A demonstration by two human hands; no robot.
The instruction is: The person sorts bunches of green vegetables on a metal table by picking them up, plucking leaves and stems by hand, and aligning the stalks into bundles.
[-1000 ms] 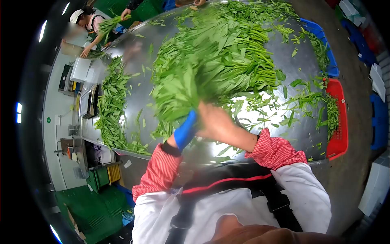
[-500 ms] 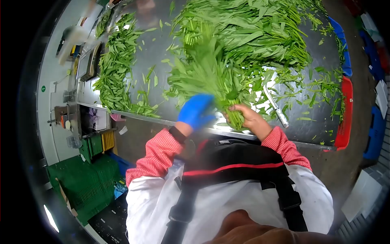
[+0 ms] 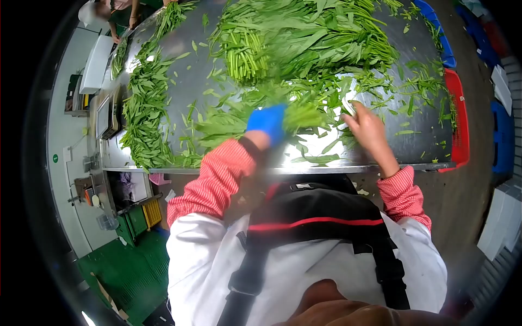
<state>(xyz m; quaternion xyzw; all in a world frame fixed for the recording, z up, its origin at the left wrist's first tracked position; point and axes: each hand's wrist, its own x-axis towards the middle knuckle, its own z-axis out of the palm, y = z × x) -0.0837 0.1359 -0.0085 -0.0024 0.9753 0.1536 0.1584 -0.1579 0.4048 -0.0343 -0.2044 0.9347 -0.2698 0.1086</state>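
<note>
My left hand (image 3: 266, 124), in a blue glove, is closed round a bunch of leafy greens (image 3: 222, 126) held low over the metal table. Its leaves point left and its blurred stems stick out to the right. My bare right hand (image 3: 368, 129) is to the right of those stems, thumb and fingers closed on a slim pale tool (image 3: 348, 106), partly hidden by the fingers. Beyond my hands lie a big heap of greens (image 3: 321, 41) and, at its left side, a bunch with cut stems towards me (image 3: 244, 57).
A long row of greens (image 3: 145, 103) runs down the table's left side, beside a scale (image 3: 109, 115). Blue (image 3: 435, 32) and red (image 3: 459, 119) baskets stand at the right edge. Loose leaves litter the metal table (image 3: 185, 76). A co-worker's arm (image 3: 134, 13) shows at upper left.
My right hand has let go of the stems and moved right to the tool, which was lying on the table. My left hand, open before, has taken the bunch, now turned sideways.
</note>
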